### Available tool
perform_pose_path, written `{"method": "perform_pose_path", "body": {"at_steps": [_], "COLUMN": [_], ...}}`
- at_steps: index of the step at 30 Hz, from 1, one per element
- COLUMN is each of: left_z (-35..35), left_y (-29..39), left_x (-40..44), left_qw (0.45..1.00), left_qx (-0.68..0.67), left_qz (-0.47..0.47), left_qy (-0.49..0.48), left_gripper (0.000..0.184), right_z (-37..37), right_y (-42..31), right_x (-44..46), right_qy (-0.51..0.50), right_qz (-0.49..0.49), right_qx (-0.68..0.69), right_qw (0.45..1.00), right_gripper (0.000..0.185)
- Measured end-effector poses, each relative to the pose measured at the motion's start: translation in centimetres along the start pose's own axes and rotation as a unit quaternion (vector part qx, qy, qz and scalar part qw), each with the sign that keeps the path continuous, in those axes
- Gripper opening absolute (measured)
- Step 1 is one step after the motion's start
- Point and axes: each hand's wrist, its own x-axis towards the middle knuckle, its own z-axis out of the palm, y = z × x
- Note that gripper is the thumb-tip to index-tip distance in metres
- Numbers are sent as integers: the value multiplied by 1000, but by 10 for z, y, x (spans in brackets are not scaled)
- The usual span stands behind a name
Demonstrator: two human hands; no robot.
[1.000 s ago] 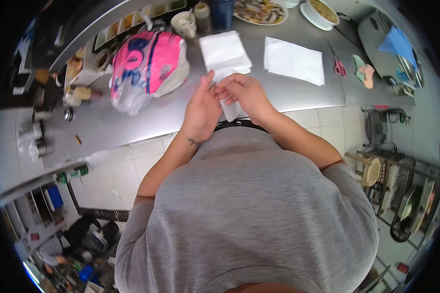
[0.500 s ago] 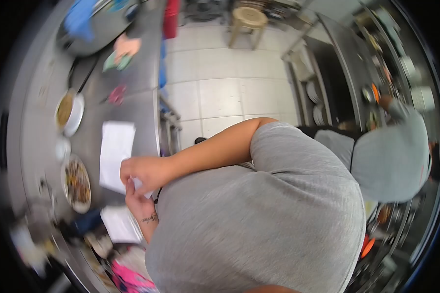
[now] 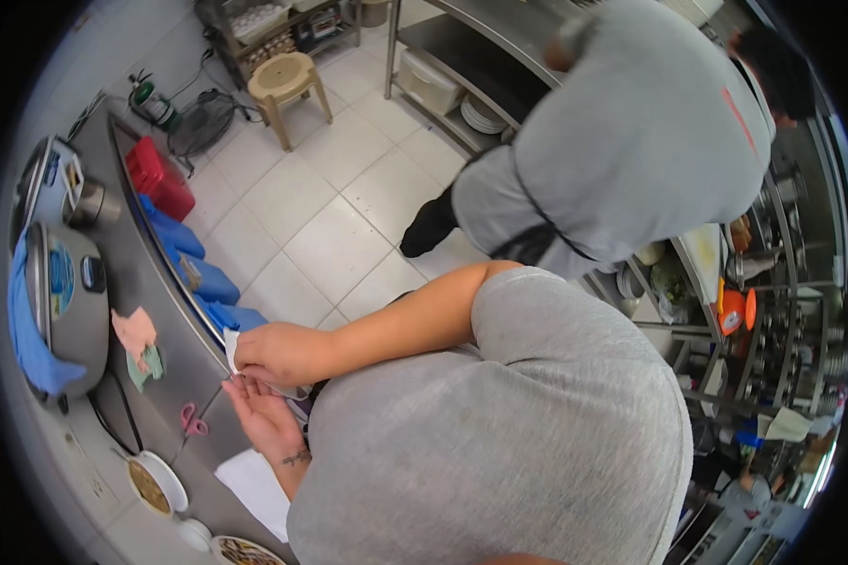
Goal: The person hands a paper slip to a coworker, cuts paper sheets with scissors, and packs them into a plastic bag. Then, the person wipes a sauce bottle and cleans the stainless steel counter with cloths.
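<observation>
At the left of centre, my right hand (image 3: 278,353) has its fingers closed on a small white sheet (image 3: 232,350), whose top sticks out past the knuckles. My left hand (image 3: 269,419) lies palm up just below it, fingers apart and their tips near the right hand's fingers. Part of the white piece between the two hands is hidden. Beneath my left hand, folded white sheets (image 3: 256,488) lie on the steel counter (image 3: 174,363). Pink scissors (image 3: 193,421) are to the left of that hand.
A cooker (image 3: 71,301) with a blue cloth (image 3: 30,325), pink and green cloths (image 3: 139,344) and a bowl (image 3: 155,482) are along the counter. Another person in grey (image 3: 631,132) stands by shelves. A stool (image 3: 285,83) is on the floor.
The view has swung right, bringing the floor, the stool and the other person in. The pink bag has left view. My hands stay close together with the small white sheet.
</observation>
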Motion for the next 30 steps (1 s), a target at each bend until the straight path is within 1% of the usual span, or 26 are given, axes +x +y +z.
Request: {"method": "perform_pose_path", "body": {"at_steps": [1, 3, 6, 9, 10, 12, 13, 15, 16, 17, 18, 20, 21, 22, 23, 24, 26, 27, 30], "left_z": [14, 40, 37, 31, 29, 28, 24, 12, 0, -12, -24, -48, -60, -74, -89, -101, -124, -135, -154], "left_y": [-5, -8, -8, -8, -8, -10, -8, 0, 4, 6, 6, 10, 11, 13, 15, 15, 18, 20, 27], "left_x": [-2, -9, -9, -12, -16, -27, -32, -47, -58, -65, -71, -89, -100, -111, -123, -133, -154, -167, -196], "left_qw": [999, 993, 974, 955, 946, 922, 925, 932, 929, 927, 926, 910, 901, 882, 862, 840, 875, 891, 904], "left_qx": [43, 116, 217, 270, 293, 335, 327, 303, 315, 323, 327, 377, 402, 437, 473, 507, 458, 434, 410], "left_qz": [-1, 2, 51, 88, 122, 194, 192, 199, 193, 189, 187, 174, 164, 175, 184, 194, 151, 128, 119], "left_qy": [-10, -32, -49, -81, -60, -19, -20, -17, -16, -15, -14, -7, -4, -12, -19, -27, -35, -37, 9], "left_gripper": [49, 54, 51, 49, 48, 46, 45, 44, 41, 39, 37, 34, 32, 31, 31, 30, 30, 30, 29], "right_z": [-5, -11, -13, -4, -1, 7, 13, 27, 38, 40, 50, 72, 75, 79, 83, 88, 107, 113, 132], "right_y": [1, -2, -1, -3, -4, -10, -14, -23, -30, -43, -45, -55, -64, -72, -77, -81, -83, -89, -111], "right_x": [1, -1, -2, -2, -2, -4, -6, -13, -20, -26, -30, -43, -47, -51, -55, -59, -63, -64, -66], "right_qy": [24, 36, 44, 51, 57, 60, 58, 66, 65, 59, 64, 81, 91, 100, 58, 25, -129, -251, -255], "right_qz": [41, 96, 180, 247, 265, 282, 288, 265, 257, 268, 255, 233, 112, -13, -76, -145, -149, 47, 52], "right_qx": [21, 62, 145, 252, 287, 363, 399, 411, 420, 419, 399, 363, 227, 88, 7, -68, -95, -10, -33], "right_qw": [999, 993, 972, 934, 919, 886, 868, 869, 868, 866, 879, 898, 963, 991, 995, 987, 976, 967, 965], "right_gripper": [10, 10, 11, 10, 9, 9, 9, 10, 10, 12, 12, 14, 18, 22, 25, 28, 32, 23, 19]}}
